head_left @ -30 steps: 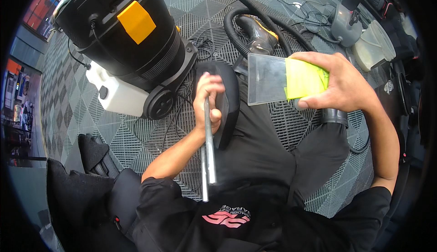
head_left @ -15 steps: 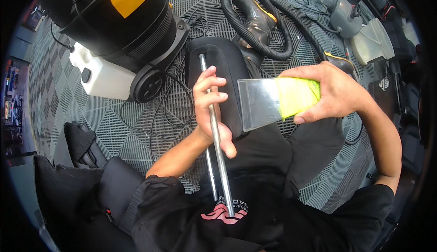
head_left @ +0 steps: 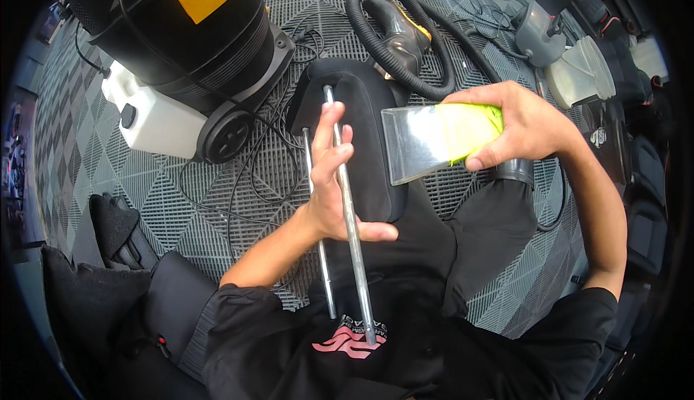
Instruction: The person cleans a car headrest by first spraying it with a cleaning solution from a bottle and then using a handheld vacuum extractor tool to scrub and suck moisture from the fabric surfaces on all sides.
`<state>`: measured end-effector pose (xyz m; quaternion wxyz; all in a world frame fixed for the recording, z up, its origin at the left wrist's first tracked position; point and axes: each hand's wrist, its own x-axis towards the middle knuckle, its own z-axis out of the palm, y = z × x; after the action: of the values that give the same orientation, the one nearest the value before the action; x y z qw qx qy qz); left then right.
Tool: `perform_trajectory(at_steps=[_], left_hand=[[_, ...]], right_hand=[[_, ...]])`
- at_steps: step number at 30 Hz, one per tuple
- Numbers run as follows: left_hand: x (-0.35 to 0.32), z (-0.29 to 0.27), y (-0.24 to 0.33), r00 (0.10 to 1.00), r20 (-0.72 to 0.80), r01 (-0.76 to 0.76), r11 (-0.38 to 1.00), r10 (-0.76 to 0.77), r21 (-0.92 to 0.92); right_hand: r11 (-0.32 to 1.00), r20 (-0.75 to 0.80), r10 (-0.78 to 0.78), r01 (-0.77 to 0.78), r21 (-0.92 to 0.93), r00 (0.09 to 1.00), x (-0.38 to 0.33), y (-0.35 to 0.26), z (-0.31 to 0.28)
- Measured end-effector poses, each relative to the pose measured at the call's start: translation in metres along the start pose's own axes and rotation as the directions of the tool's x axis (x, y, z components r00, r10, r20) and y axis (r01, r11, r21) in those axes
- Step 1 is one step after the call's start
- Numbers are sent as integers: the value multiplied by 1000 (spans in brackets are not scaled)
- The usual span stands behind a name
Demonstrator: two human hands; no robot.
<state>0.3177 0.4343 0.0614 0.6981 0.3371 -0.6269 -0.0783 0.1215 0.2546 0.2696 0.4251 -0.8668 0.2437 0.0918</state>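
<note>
A black fabric headrest (head_left: 369,147) with two bare metal posts lies between my knees, its posts pointing back toward my chest. My left hand (head_left: 329,197) sits among the posts; its fingers hook loosely over the right-hand post (head_left: 350,219), and the thumb sticks out to the right. In my right hand (head_left: 524,125) is a clear plastic wedge-shaped tool (head_left: 416,143), gripped through a neon yellow cloth (head_left: 470,132) wrapped over its narrower end. The tool's wide edge is beside the headrest's right side; whether it touches I cannot tell.
A large black vacuum machine (head_left: 195,45) with a white tank (head_left: 163,121) stands at the far left. A ribbed black hose (head_left: 358,27) loops near a dark boot (head_left: 394,31). Loose cables (head_left: 235,205) cross the grey floor tiles. A translucent bucket (head_left: 582,74) stands far right.
The headrest has tilted, bringing its second post's base into view. My left thumb points more to the right. The clear tool has risen slightly in the picture, close to the headrest.
</note>
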Motion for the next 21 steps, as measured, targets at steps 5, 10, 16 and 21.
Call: perform_trajectory(at_steps=[5, 10, 16, 21], left_hand=[[-9, -7, 43, 815, 99, 579, 790, -571, -201], [-12, -25, 32, 499, 43, 561, 285, -865, -777], [59, -43, -4, 249, 253, 703, -5, -935, -712], [89, -33, 19, 118, 218, 916, 22, -969, -400]], right_hand=[[999, -39, -33, 32, -43, 999, -1, 2, 7], [986, -90, -124, 113, -127, 988, -6, 14, 19], [976, -106, -95, 72, -204, 990, -11, -7, 41], [921, -204, -205, 118, -371, 957, -27, 0, 56]])
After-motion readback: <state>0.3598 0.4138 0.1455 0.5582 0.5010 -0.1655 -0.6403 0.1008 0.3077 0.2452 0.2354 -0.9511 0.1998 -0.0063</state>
